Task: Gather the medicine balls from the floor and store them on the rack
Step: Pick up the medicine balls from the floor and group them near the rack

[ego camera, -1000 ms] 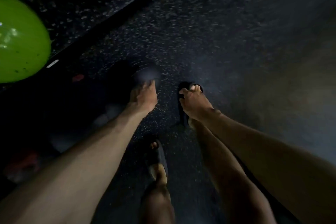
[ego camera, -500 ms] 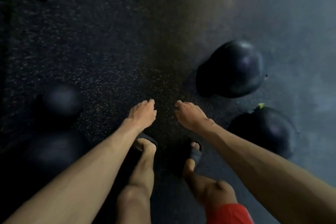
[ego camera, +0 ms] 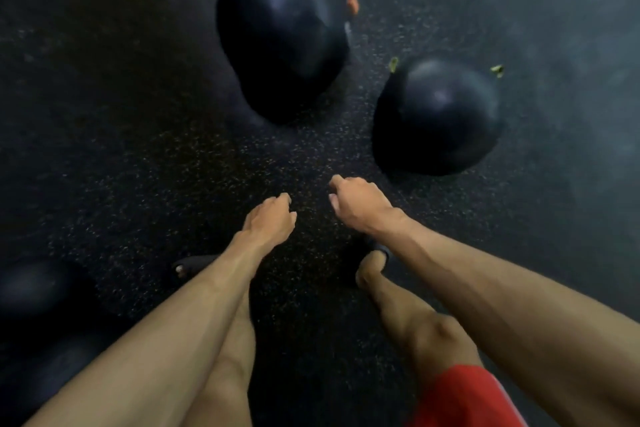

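- Closest in view are red shorts [ego camera: 464,399] and 2 bare legs standing on a black speckled floor [ego camera: 138,121].
- At the left edge, a dim ball [ego camera: 31,288] lies on the floor, too blurred to describe.
- The left hand [ego camera: 270,222] and right hand [ego camera: 360,204] reach forward side by side without touching. Their fingers are loosely curled, and both are released, holding nothing.
- Bare floor lies ahead of the hands.
- Just past the right hand, untouched, the near ball [ego camera: 440,114] rests on the floor, glossy and black.
- Beyond it to the left, the far ball [ego camera: 277,28] is also glossy black and smeared by blur. A strip of floor separates these 2.
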Tool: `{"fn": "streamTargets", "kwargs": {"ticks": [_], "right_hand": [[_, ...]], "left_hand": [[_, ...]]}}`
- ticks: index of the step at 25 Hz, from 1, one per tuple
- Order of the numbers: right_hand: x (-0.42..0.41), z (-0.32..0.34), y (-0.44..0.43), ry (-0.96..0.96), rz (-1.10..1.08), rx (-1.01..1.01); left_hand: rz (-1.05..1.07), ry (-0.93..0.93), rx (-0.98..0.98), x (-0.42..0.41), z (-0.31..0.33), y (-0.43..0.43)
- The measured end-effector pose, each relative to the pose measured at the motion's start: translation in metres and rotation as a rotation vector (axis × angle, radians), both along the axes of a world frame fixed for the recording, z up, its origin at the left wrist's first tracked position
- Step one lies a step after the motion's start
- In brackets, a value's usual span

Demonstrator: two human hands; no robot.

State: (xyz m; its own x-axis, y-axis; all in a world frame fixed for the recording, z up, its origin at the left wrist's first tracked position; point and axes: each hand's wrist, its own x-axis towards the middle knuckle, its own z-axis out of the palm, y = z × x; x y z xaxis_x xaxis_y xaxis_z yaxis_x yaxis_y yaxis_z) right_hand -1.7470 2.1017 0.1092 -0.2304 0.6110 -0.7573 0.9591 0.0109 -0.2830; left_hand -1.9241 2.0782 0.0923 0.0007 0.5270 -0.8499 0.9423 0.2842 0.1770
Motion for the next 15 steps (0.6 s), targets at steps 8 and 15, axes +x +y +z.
{"fn": "streamTargets", "kwargs": {"ticks": [8,15], "right_hand": [[0.237,-0.021,-0.012,-0.146,-0.254,-0.003],[0.292,-0.074,0.024,-0.186,-0.521,-0.086]], "left_hand": [[-0.128,-0.102,0.007,0.227,-0.016,0.036],[-0.278,-0.209,0.096,0.303,-0.051,0.110]]}}
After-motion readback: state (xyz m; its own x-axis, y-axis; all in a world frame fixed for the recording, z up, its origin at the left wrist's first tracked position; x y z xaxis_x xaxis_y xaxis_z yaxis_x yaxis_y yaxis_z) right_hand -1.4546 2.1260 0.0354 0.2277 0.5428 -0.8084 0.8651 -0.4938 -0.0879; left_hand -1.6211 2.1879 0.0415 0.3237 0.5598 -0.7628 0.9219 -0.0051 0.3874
